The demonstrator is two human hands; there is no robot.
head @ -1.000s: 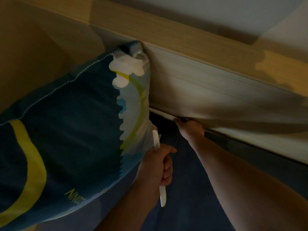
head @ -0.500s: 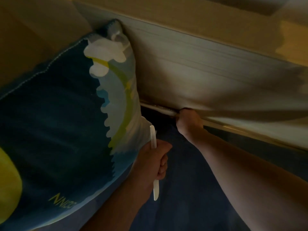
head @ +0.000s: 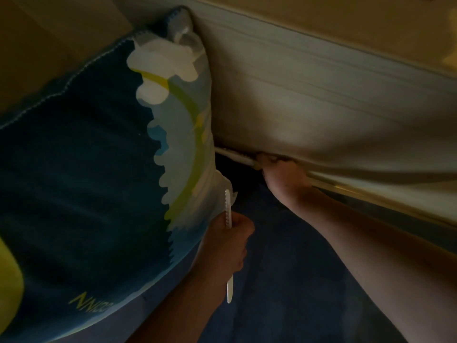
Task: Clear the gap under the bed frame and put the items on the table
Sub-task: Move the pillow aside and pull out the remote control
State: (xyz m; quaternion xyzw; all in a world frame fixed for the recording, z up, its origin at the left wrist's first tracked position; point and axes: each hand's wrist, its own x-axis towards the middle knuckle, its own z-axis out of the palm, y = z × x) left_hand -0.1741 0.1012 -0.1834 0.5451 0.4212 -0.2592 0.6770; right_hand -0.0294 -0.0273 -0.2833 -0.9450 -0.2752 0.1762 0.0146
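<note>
Dim light. Left hand (head: 228, 246) fisted round white comb (head: 228, 243), fingers closed on its middle; toothed end sticks up, plain handle end hangs below fist. Comb held upright against lower corner of large dark-blue printed pillow (head: 99, 181). Right hand (head: 284, 177) reaches forward to gap under pale bed frame panel (head: 333, 120); fingers tucked out of sight under panel edge, so cannot tell whether open or closed. Blue bedding (head: 284, 280) beneath both forearms.
</note>
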